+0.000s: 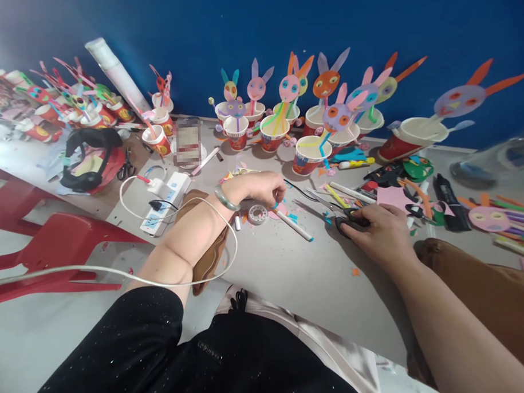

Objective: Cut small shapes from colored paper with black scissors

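My left hand [268,187] reaches across the table with its fingers curled together. Whatever they pinch, if anything, is hidden. Just below them lies a white marker [294,224] with a blue end, and a roll of tape [258,214] sits beside the wrist. My right hand [386,232] grips the black handles of a pair of scissors [349,219], whose blades point left over the tabletop. A piece of pink paper [393,199] is just beyond the right hand. Small paper scraps are scattered around both hands.
Paper cups with rabbit-faced figures, one cup [312,154] nearest, line the blue wall. A power strip [165,203] and a loose white cable [162,283] lie left, the cable crossing my left arm. A black marker [449,201] and red chair [74,243] flank the workspace.
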Tool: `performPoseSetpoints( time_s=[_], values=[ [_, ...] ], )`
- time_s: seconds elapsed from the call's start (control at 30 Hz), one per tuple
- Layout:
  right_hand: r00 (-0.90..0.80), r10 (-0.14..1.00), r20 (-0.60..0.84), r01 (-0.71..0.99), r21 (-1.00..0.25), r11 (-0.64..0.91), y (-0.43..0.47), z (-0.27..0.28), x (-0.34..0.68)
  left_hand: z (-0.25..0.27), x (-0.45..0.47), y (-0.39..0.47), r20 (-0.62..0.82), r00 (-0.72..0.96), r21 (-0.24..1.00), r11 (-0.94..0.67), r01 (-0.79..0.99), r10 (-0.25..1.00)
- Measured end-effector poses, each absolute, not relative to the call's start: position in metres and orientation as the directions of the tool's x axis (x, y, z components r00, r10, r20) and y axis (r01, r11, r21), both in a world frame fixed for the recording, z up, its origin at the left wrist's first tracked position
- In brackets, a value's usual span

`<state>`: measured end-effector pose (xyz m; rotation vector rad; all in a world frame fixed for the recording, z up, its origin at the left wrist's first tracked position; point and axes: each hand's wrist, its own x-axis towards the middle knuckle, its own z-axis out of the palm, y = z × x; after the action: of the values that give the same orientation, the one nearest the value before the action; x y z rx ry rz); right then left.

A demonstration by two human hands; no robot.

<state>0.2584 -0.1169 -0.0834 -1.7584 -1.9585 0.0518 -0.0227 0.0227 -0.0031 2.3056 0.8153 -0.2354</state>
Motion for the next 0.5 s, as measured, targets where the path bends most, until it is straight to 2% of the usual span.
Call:
performPoseSetpoints(
  time_s=[0.2, 0.5],
  values=[
    [-0.039, 0.934, 0.354, 0.924, -0.343, 0.168, -0.115, -0.0902, 0.2586, -0.005, -0.0219, 0.0206, -0.352, 0.773, 0.458, -0.624, 0.634, 0.527],
    [-0.006, 0.935, 0.355, 0.922, -0.361, 0.143, -0.1152, -0.0861, 0.2534, 0.0011, -0.0166, 0.0155, -0.36, 0.765, 0.486, -0.593, 0.642, 0.534]
  ],
)
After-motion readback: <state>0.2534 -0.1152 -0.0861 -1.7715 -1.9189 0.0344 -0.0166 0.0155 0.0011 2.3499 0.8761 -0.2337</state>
